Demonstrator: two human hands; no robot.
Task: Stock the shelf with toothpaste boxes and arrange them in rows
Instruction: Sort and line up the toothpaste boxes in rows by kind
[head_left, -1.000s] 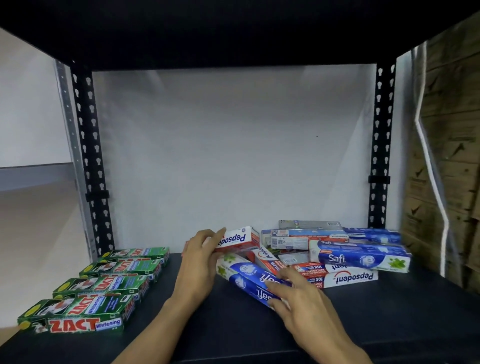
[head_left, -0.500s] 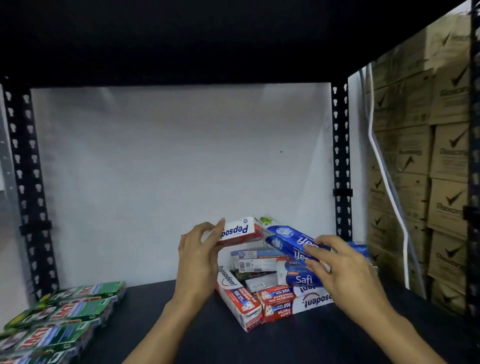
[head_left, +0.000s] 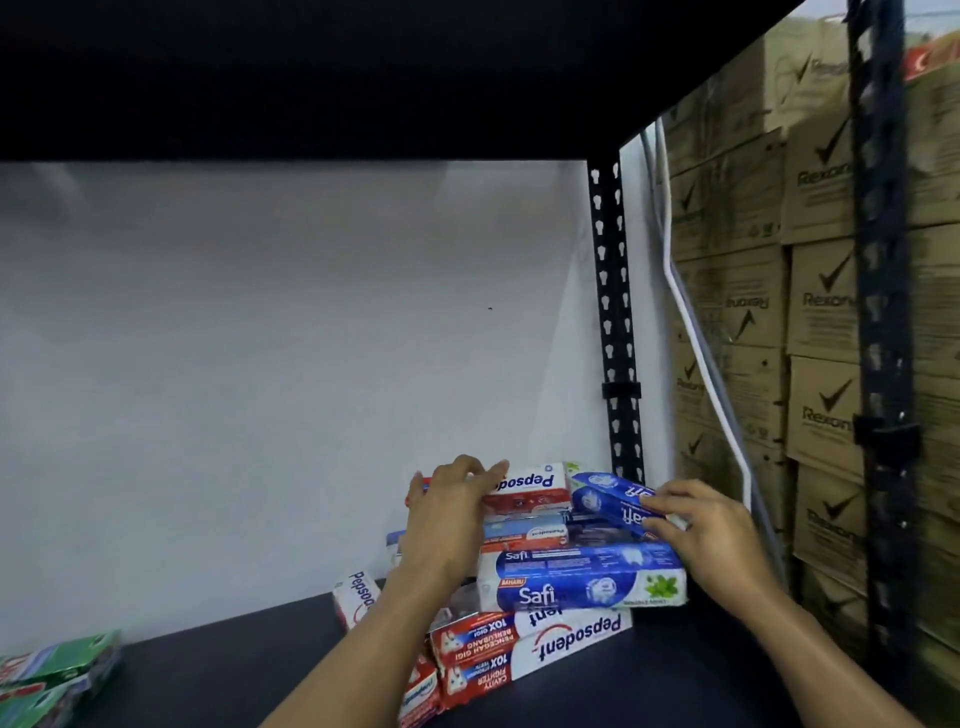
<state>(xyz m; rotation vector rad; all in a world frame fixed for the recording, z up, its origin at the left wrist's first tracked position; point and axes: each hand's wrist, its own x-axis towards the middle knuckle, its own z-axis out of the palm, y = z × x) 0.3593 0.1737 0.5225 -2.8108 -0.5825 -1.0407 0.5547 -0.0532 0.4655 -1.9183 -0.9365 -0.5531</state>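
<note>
The dark shelf has a white wall behind it. The left hand grips a red and white Pepsodent box on top of the messy pile. The right hand has lifted a blue Safi box off the shelf and pinches it just beside. Both look ready to go into rows, like the green boxes far left.

Above the large Safi box, the left end of the top Pepsodent box is covered by the left hand. Above its right end, a tilted blue box is partly hidden under the right hand. Far left of it, green boxes are blurred and cut by the frame edge.
</note>
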